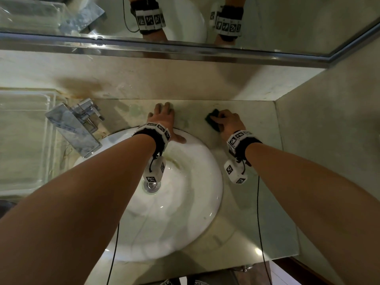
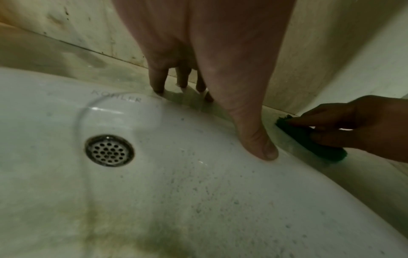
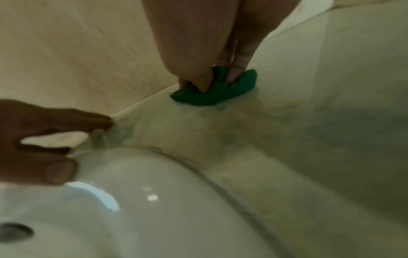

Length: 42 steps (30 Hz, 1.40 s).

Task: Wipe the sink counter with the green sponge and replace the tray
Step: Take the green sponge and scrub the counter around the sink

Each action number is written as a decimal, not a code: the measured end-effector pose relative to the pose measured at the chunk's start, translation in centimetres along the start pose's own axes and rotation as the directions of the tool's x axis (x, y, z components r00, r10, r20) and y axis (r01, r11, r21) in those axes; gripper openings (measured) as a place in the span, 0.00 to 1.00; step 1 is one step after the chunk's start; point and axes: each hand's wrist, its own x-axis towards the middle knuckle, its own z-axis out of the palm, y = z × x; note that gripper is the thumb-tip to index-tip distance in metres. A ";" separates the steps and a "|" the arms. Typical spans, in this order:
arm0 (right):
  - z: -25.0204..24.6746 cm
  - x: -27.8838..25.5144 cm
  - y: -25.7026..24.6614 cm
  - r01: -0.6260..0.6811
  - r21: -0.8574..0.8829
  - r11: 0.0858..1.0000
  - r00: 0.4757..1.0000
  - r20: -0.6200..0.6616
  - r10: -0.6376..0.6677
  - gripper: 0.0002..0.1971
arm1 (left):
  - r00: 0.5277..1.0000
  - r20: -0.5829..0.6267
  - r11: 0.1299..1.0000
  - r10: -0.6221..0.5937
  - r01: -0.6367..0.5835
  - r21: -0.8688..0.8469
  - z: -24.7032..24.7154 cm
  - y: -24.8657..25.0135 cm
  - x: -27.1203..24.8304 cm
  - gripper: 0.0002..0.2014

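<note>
The green sponge [image 1: 213, 119] lies on the pale stone counter [image 1: 255, 128] near the back wall, right of the basin. My right hand [image 1: 223, 121] grips it, with fingers and thumb digging into the crumpled sponge [image 3: 212, 90]. My left hand [image 1: 170, 122] rests flat on the counter behind the basin, fingers straight and thumb on the white sink rim [image 1: 213, 161]. In the left wrist view the left fingers [image 2: 158, 82] touch the counter, and the sponge [image 2: 313, 139] sits to the right. A clear tray [image 1: 24, 136] stands on the counter at far left.
A chrome faucet [image 1: 76, 128] stands left of the round white basin, with the drain [image 1: 151, 185] at its middle. A mirror with a metal frame [image 1: 185, 52] runs along the back. A side wall [image 1: 329, 130] closes the counter on the right.
</note>
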 end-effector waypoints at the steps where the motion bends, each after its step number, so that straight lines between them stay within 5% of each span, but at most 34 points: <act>1: -0.1 0.1 -0.5 -0.030 0.030 0.999 1.000 0.003 0.030 0.24 | 1.000 0.004 1.000 0.000 0.000 -0.004 0.0 0.0 0.1 0.60; 12: -0.3 0.7 -11.2 0.090 -0.065 0.994 0.988 0.128 -0.081 0.25 | 1.000 -0.008 0.999 -0.011 0.011 -0.049 0.0 -0.1 0.5 0.60; 15: -1.4 0.9 -11.8 -0.059 0.275 0.960 0.984 0.176 0.010 0.23 | 1.000 0.003 0.992 -0.003 0.003 -0.124 -0.5 -0.1 0.6 0.55; 17: -1.5 0.8 -11.0 -0.155 0.550 0.821 0.983 0.167 0.073 0.19 | 0.998 -0.057 0.982 -0.013 0.002 -0.187 -1.2 0.1 0.5 0.45; 19: -1.4 0.4 -9.5 -0.163 0.638 0.753 0.986 0.079 0.148 0.20 | 0.990 -0.142 0.983 -0.015 -0.011 -0.181 -1.9 0.7 0.4 0.34; 23: -1.2 0.3 -6.0 -0.157 0.385 0.910 0.979 -0.061 0.195 0.20 | 0.991 -0.135 0.995 0.017 -0.030 -0.094 -2.4 3.6 0.5 0.22; 28: -0.3 -0.3 -3.9 -0.192 0.067 0.979 0.981 0.048 0.189 0.30 | 1.000 -0.008 0.999 -0.021 0.021 -0.026 -0.8 6.3 2.5 0.22; 35: 0.6 0.1 -5.8 -0.198 -0.013 0.980 0.940 0.281 0.194 0.37 | 0.995 0.073 0.996 -0.068 0.064 0.062 0.6 3.9 3.4 0.27; 42: 0.9 0.3 -6.2 -0.190 -0.056 0.980 0.927 0.319 0.198 0.37 | 0.984 0.074 0.985 -0.165 0.161 0.057 -0.2 -1.2 2.2 0.31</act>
